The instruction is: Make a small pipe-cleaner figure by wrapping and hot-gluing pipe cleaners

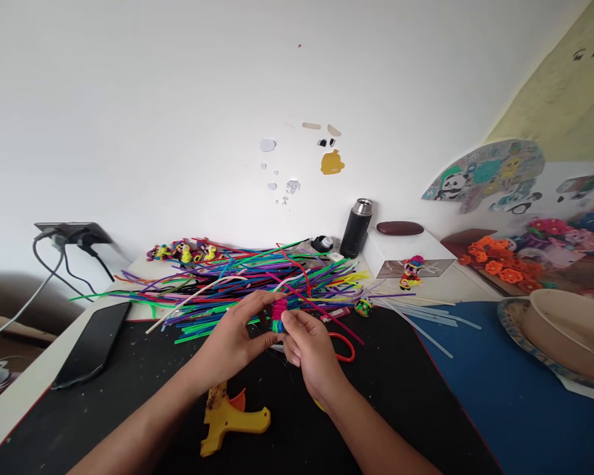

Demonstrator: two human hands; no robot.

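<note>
My left hand [232, 336] and my right hand [311, 349] meet over the black mat [178, 409]. Between their fingers is a small pipe-cleaner piece [279, 311], bright pink at the top with blue and green below. The left fingers and thumb close around its left side, while the right thumb and fingers pinch its right side. Part of the piece is hidden by the fingers. Nearer to me lies a yellow glue gun [235, 421] with an orange trigger. A red scissor-like loop handle [345, 348] shows beside my right hand, its other end hidden.
Many coloured pipe cleaners [228, 280] lie heaped behind my hands. A black phone [93, 344] is at left. Farther back are a black flask [356, 229] and a white box [410, 247], fronted by a small pipe-cleaner figure [412, 272]. A large bowl [574, 323] sits at right.
</note>
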